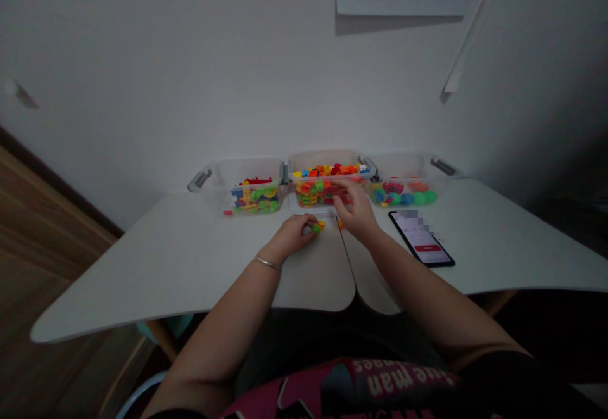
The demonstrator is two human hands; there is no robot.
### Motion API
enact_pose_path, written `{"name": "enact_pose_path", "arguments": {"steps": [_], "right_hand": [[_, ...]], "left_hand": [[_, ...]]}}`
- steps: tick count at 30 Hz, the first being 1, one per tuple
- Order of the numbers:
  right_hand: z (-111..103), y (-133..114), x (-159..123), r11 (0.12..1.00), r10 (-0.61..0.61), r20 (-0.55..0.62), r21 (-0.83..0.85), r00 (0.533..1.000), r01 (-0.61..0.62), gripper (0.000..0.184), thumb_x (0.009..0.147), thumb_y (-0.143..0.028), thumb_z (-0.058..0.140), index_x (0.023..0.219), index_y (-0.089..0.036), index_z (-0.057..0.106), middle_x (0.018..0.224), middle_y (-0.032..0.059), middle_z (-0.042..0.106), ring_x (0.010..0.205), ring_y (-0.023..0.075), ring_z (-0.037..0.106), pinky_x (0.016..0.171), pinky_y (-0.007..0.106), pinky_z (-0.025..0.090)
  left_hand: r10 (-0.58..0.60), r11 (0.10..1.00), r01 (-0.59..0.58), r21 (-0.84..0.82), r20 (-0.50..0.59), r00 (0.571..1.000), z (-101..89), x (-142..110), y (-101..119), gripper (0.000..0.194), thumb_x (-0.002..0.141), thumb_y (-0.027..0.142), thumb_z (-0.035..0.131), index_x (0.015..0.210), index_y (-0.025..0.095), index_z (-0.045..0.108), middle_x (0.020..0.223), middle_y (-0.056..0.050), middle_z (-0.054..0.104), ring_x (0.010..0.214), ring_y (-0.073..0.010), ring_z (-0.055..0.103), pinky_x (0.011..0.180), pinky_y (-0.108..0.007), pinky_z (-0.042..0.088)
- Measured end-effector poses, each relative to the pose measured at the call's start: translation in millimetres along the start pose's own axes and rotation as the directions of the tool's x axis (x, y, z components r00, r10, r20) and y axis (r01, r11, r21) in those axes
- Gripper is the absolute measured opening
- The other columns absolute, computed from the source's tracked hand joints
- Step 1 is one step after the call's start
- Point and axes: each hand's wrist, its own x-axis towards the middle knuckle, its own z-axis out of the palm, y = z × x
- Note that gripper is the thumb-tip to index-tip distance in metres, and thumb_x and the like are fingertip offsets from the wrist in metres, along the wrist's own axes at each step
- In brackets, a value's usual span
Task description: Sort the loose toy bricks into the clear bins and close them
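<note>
My left hand [295, 237] rests on the table with its fingers closed around small green and yellow-orange toy building blocks [317, 226]. My right hand [357, 211] is at the front of the middle clear plastic bin [327, 154], its thumb and fingers apart and nothing visible between them. Mixed orange, yellow, red and green blocks [332, 171] fill much of that bin. Below the right hand, a small orange piece [339, 223] lies on the table near the seam.
A left bin [223, 169] holds green, yellow, blue and red pieces; a right bin [403, 162] holds rounded green, blue and red ones. A small red piece [228, 212] lies before the left bin. A phone [422, 242] lies right on the white table [185, 267], against a wall.
</note>
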Motion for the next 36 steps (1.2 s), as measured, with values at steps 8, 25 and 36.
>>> {"name": "enact_pose_path", "arguments": {"steps": [8, 25, 36], "right_hand": [[32.6, 7.6, -52.0, 0.876, 0.342, 0.253, 0.262, 0.905, -0.405, 0.028, 0.078, -0.022, 0.056, 0.106, -0.023, 0.061, 0.109, 0.0078, 0.067, 0.091, 0.0189, 0.066, 0.076, 0.035, 0.057], [38.4, 7.1, -65.8, 0.823, 0.359, 0.347, 0.320, 0.867, -0.469, 0.022, 0.075, -0.019, 0.064, 0.097, -0.023, 0.064, 0.099, 0.0041, 0.071, 0.089, 0.0178, 0.069, 0.081, 0.036, 0.058], [3.9, 5.9, -28.0, 0.974, 0.224, -0.018, 0.033, 0.974, -0.223, 0.028, 0.083, -0.033, 0.057, 0.107, -0.021, 0.063, 0.105, 0.0102, 0.069, 0.083, 0.0222, 0.063, 0.067, 0.036, 0.054]], "left_hand": [[-0.069, 0.966, 0.026, -0.258, -0.161, 0.985, 1.4, -0.4, 1.1, 0.028, 0.081, 0.017, 0.066, 0.107, 0.018, 0.057, 0.099, -0.006, 0.068, 0.092, -0.0175, 0.065, 0.087, -0.032, 0.052], [-0.129, 0.933, 0.127, -0.337, 0.017, 0.992, 6.6, -2.5, -1.5, 0.035, 0.084, 0.025, 0.068, 0.116, 0.021, 0.053, 0.087, -0.003, 0.072, 0.084, -0.0187, 0.070, 0.078, -0.033, 0.055], [-0.059, 0.982, 0.047, -0.182, -0.061, 0.996, -1.0, 0.9, 8.8, 0.014, 0.090, 0.026, 0.056, 0.099, 0.017, 0.063, 0.091, -0.006, 0.070, 0.081, -0.0177, 0.064, 0.077, -0.031, 0.052]]}}
